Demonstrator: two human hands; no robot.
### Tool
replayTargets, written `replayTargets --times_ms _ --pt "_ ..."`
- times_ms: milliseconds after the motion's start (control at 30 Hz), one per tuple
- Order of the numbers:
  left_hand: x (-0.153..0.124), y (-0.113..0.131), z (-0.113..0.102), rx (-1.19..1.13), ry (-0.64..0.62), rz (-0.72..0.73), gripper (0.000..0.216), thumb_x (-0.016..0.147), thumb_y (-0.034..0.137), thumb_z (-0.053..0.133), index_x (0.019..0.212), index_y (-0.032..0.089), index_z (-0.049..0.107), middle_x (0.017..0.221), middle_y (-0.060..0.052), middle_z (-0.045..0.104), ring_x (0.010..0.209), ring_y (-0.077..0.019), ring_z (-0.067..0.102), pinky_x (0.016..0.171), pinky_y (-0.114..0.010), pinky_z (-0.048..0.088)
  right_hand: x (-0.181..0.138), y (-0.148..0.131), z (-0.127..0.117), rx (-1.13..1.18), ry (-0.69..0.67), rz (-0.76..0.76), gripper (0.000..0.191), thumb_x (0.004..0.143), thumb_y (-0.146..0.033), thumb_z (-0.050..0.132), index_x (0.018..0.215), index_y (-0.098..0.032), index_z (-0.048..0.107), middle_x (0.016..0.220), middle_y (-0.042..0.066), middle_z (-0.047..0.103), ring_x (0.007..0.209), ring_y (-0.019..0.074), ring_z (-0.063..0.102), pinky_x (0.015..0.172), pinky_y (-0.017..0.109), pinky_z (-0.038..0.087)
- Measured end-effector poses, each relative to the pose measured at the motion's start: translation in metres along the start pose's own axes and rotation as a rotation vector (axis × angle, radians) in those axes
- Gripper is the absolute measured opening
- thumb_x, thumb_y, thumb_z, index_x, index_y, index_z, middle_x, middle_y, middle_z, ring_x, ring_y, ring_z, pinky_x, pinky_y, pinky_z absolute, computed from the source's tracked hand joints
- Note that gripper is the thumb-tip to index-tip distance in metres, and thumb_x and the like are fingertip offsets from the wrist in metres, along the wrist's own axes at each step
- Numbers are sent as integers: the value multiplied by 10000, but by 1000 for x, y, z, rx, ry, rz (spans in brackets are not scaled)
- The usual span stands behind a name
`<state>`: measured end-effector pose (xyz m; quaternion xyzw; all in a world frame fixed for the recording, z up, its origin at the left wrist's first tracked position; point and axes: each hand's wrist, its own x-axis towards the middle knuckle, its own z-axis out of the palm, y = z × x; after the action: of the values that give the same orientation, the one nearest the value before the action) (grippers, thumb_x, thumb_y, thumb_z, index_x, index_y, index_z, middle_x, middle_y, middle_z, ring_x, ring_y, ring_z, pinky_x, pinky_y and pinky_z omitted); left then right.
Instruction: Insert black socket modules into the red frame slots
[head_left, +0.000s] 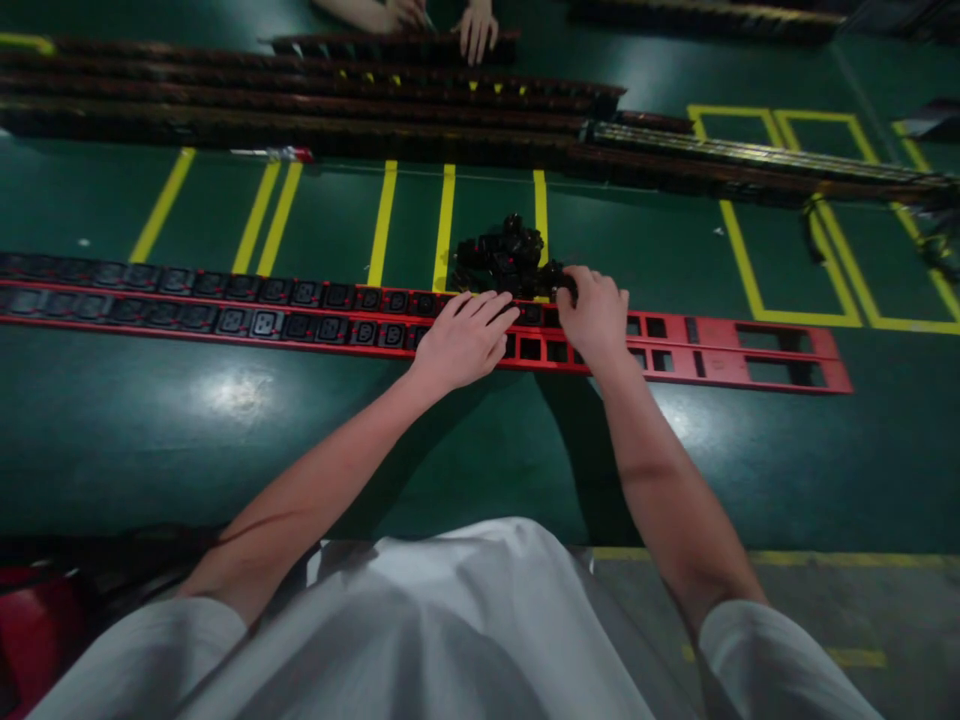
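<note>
Head view: our left hand (pixel 461 340) lies palm down on the red outlet strip (pixel 750 350), fingers straight and together, holding nothing and pressing on the row where the fitted black sockets (pixel 255 322) end. Our right hand (pixel 596 318) is curled just behind the strip at the edge of the pile of loose black sockets (pixel 502 255). Its fingertips are on one of them, but we cannot tell whether it is really gripped. We judge these sockets to be light, hard plastic blocks, small enough to pinch by their sides between thumb and forefinger, and a bit slick. The strip looks like stiff painted metal, long and awkward, best left flat on the green table (pixel 750 470). We count one strip with two rows of openings, one pile whose pieces are too many and too blurred to number, and several empty cutouts (pixel 656 327) to the right. Across the table another person's hand (pixel 478 28) rests on stacked dark strips (pixel 300 100), a second hand beside it.
</note>
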<state>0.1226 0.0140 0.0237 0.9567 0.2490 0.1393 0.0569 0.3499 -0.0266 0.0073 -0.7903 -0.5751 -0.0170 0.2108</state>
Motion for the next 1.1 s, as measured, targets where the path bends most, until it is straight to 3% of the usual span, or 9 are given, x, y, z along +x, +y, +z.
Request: replayTargets --times_ms 233,533,733,900,1100 --pt "0 1 -1 0 11 16 457 1028 247 385 1432 130 565 1544 -126 515 1415 -290 478 1183 -488 338 -1 5 2 65 16 -64 183 928 -228 458 1019 -170 606 1063 153 656 985 281 601 890 441 481" --pt "-1 0 1 21 27 22 448 1025 251 391 1418 137 575 1533 -123 528 1403 -293 492 1163 -487 367 0 8 5 139 27 -35 139 904 -272 530 1014 -200 576 993 128 673 930 282 613 847 439 494" --pt "-1 0 1 23 22 25 454 1030 251 380 1424 131 573 1537 -124 525 1407 -292 491 1168 -492 367 -1 9 3 248 80 -109 273 915 -177 435 1132 -203 599 1099 135 665 1016 275 621 905 444 503" --pt "-1 1 0 22 23 25 453 1029 249 386 1423 129 574 1534 -127 528 1402 -292 496 1166 -495 373 -1 8 2 249 77 -148 232 926 -189 440 1021 -203 651 1061 124 660 1006 268 624 915 444 518" --pt "-1 1 0 34 24 21 449 1029 246 386 1415 128 581 1532 -121 532 1400 -288 500 1168 -487 374 0 9 1 297 124 -178 152 842 -160 515 952 -224 598 1023 105 638 983 258 621 897 433 528"
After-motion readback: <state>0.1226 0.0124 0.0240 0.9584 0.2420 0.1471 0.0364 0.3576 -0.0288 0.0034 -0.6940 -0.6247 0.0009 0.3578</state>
